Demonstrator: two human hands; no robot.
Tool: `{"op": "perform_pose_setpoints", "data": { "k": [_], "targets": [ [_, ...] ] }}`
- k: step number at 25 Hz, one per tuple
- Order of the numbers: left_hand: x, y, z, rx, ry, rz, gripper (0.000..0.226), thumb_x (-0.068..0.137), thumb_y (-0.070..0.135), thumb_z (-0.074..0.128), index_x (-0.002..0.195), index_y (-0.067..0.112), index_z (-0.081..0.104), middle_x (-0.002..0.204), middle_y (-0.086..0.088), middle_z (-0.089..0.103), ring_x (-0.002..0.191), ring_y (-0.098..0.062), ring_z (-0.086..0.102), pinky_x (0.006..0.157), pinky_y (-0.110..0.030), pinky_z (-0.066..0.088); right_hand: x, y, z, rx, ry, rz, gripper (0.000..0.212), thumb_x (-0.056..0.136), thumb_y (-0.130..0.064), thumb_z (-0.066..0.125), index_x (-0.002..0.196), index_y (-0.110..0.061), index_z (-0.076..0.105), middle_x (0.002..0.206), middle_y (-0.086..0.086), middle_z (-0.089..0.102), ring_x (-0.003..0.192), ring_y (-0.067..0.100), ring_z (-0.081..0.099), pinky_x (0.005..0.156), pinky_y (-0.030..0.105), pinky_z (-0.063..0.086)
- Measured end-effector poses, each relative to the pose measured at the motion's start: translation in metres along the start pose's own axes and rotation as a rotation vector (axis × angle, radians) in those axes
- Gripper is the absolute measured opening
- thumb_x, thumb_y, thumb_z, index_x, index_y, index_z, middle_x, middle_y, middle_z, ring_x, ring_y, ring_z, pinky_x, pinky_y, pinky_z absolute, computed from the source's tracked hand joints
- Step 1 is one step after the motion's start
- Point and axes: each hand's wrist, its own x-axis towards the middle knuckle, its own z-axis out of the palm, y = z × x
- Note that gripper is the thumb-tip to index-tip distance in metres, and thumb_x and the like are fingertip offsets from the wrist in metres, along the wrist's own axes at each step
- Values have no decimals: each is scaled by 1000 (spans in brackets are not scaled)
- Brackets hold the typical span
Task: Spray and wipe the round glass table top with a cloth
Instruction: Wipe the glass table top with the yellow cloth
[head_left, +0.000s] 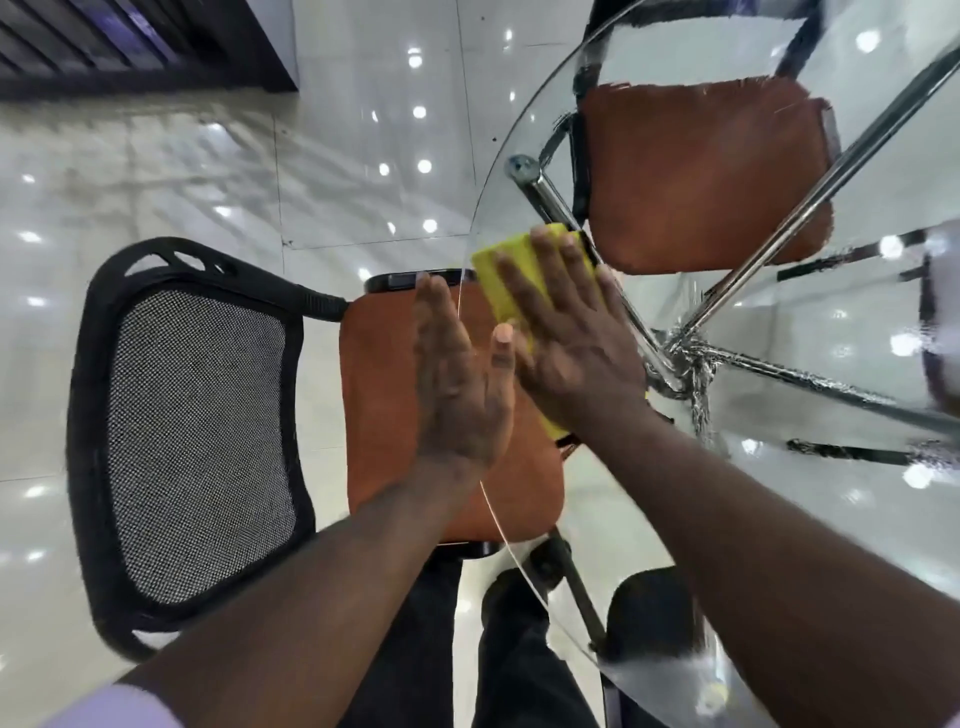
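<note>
I am wiping the left rim of the glass table (883, 156), right hand (566, 332) pressing the cloth (506, 265) flat-fingered, left hand (457, 384) open alongside; next, probably sweeping farther right.

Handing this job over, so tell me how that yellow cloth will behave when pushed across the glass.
The yellow cloth lies flat under the flat right hand, so it is probably soft and limp. It looks thin, so likely light. The glass table top is glossy, so the cloth should slide easily.
</note>
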Motion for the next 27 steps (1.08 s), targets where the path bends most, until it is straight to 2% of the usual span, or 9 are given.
{"op": "perform_pose_setpoints", "data": {
  "k": [3,7,10,13,17,20,23,25,27],
  "targets": [
    [2,8,17,160,-45,-185,81,107,59,25,167,11,-4,176,-7,-4,163,-17,-1,133,-41,6,-69,47,-12,-76,8,69,68,110,-47,41,173,-34,19,183,4,7,170,28,8,131,59,25],
    [7,6,23,337,-79,-195,82,109,57,26,165,6,-4,176,-14,2,162,-28,10,130,-52,19,-157,81,-22,-158,-104,-29,74,104,-44,47,172,-31,21,181,13,14,168,36,15,124,67,34],
    [5,3,29,397,-79,-185,81,110,54,31,164,2,0,173,-21,10,160,-35,18,128,-54,26,-94,86,-24,-133,-84,-132,66,108,-45,45,171,-31,27,181,10,15,168,33,13,129,62,28],
    [7,-8,36,444,-36,-152,80,111,48,37,164,-1,3,171,-25,15,158,-38,22,128,-55,25,27,76,-15,-127,-11,-312,65,110,-53,40,172,-39,22,183,2,10,170,25,5,135,52,17],
    [6,-3,37,518,-79,-168,78,111,52,28,164,3,-1,173,-22,9,160,-36,14,130,-53,20,127,29,-8,-129,19,-453,66,109,-69,33,170,-47,22,182,-5,14,169,21,10,135,49,18],
    [8,3,33,493,-67,-189,78,110,55,26,164,4,0,172,-22,13,159,-36,19,128,-54,25,85,55,-18,-114,-26,-349,65,110,-68,32,170,-47,18,183,-7,8,170,18,5,136,47,14],
    [10,4,34,454,-54,-180,79,109,51,32,163,-1,7,170,-26,20,156,-39,26,124,-56,32,-28,98,-28,-156,-40,-169,65,112,-59,38,171,-42,19,183,1,9,170,25,7,132,57,25],
    [9,3,33,461,-61,-190,79,109,52,29,163,-1,7,170,-26,20,156,-40,26,125,-55,32,-63,108,-28,-183,-71,-188,64,112,-57,41,171,-40,23,182,4,12,169,30,10,128,60,29],
    [9,2,33,477,-70,-184,79,109,53,26,163,0,6,170,-26,19,157,-39,25,126,-54,30,-29,104,-29,-172,-81,-260,62,112,-57,40,170,-43,24,183,2,12,169,28,9,131,59,26]
  ]
}}
